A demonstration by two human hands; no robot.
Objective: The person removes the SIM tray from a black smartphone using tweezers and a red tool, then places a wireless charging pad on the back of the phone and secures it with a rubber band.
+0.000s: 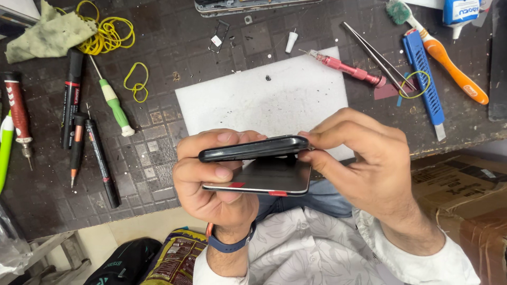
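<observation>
My left hand [211, 179] grips a dark smartphone, fingers wrapped round its black back shell [253, 149] and thumb between the shell and the screen panel [264, 177]. The panel hangs open below the shell like a hinge, glossy black with small red tabs on its lower edge. My right hand [359, 158] pinches the right end of the shell with fingertips, where the two halves part. Both hands hover over the near edge of the white mat [274, 95].
A dark gridded work mat [158, 148] carries screwdrivers [113, 103], pens [100, 158], yellow rubber bands [108, 31], a green cloth [47, 34], tweezers [377, 58], a pink tool [348, 68], a blue pry tool [422, 68], a toothbrush [443, 53]. A cardboard box [465, 195] stands at the right.
</observation>
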